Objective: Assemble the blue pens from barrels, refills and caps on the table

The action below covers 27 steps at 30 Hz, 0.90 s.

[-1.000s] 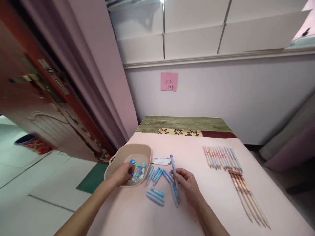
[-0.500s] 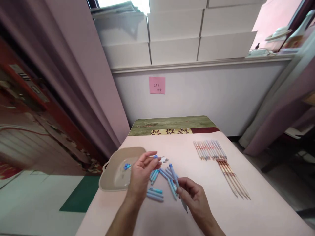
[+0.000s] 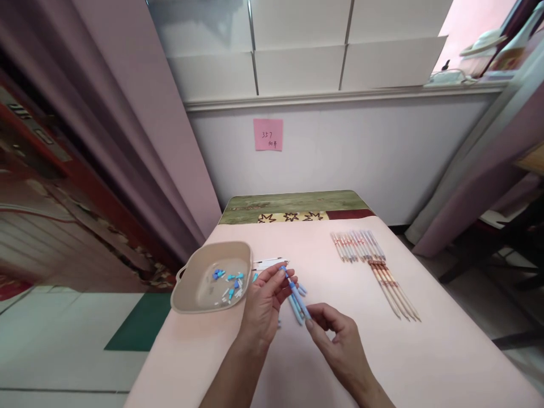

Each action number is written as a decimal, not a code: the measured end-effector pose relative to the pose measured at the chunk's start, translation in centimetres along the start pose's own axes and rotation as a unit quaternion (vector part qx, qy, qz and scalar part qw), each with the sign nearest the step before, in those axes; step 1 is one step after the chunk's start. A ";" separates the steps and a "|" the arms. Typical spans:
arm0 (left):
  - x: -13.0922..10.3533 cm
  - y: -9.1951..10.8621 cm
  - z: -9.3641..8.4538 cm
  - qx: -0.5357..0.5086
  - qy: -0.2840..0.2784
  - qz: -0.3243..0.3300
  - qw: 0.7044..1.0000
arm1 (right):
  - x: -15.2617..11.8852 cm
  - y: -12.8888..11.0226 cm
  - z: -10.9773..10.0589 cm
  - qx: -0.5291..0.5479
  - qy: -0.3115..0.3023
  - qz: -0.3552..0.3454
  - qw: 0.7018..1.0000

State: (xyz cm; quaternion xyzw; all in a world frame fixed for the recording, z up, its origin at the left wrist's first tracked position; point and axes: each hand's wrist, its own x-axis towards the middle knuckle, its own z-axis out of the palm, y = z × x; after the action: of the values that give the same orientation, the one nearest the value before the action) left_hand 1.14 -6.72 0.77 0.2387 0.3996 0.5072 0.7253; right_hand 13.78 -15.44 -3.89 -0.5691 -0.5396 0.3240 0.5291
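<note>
Left hand (image 3: pixel 264 300): half curled, thumb and forefinger closed together on a small blue piece (image 3: pixel 283 268), the other fingers loosely bent beneath. Right hand (image 3: pixel 335 337): thumb and forefinger pinched on the lower end of a blue pen (image 3: pixel 300 299), remaining fingers folded in. The pen slants between the two hands, its upper end close to the blue piece, with a thin length showing between; whether the two parts touch is too small to tell. Under and behind it, several light-blue pens (image 3: pixel 294 311) on the pink table cover (image 3: pixel 408 340), lying loosely together and partly hidden by the hands; their count cannot be told. Beside the left hand, a beige basin (image 3: pixel 195 300), holding loose blue and turquoise pieces (image 3: pixel 232 293) and short white bits (image 3: pixel 225 297). Between basin and hand, a small bundle of thin white sticks (image 3: pixel 267 262) with dark tips, partly covered by the fingers. On the right side of the cover, a row of pale, red-marked pens (image 3: pixel 359 246), side by side; just below its near end, four brown-topped pens (image 3: pixel 393 292), also parallel, tips toward the person. State of the lot, as judged: the pale and brown-topped groups look set in order; the blue pen in hand appears unfinished, its blue piece not seated; the other blue pens are unaligned, and the basin's pieces and the white sticks lie loose, unfitted.
</note>
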 end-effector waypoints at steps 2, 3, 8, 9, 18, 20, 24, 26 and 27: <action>-0.1 -0.1 0.0 0.002 -0.004 0.001 1.000 | -0.1 0.1 0.0 0.001 0.001 0.007 1.000; -0.1 -0.2 -0.1 0.003 -0.005 0.002 1.000 | -0.2 0.1 0.0 0.003 0.001 0.011 1.000; -0.1 -0.7 -0.4 0.017 -0.010 0.012 1.000 | -0.4 0.2 0.1 -0.002 -0.005 0.019 1.000; -0.1 -0.7 -0.6 0.022 -0.012 0.015 1.000 | -0.5 0.2 0.1 -0.004 -0.005 0.018 1.000; -0.3 -0.7 -1.1 0.030 -0.016 0.013 0.999 | -0.7 0.0 0.4 -0.058 0.019 0.001 0.998; -0.3 -0.6 -1.1 0.035 -0.019 0.005 0.999 | -0.8 0.0 0.3 -0.089 0.028 -0.005 0.996; -0.3 -0.6 -0.8 0.046 -0.024 -0.010 0.999 | -0.9 -0.3 0.1 -0.130 0.038 -0.021 0.991; -0.3 -0.8 -0.5 0.049 -0.021 -0.008 0.999 | -0.8 -0.3 0.1 -0.140 0.042 -0.022 0.989; -0.4 -0.9 -0.4 0.052 -0.020 -0.005 0.998 | -0.7 -0.2 0.1 -0.145 0.043 -0.020 0.988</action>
State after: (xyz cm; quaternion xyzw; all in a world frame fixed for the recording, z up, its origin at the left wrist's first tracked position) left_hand 1.26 -7.40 0.05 0.2843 0.4119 0.4772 0.7223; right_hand 13.44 -16.14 -3.83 -0.6426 -0.5688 0.2072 0.4697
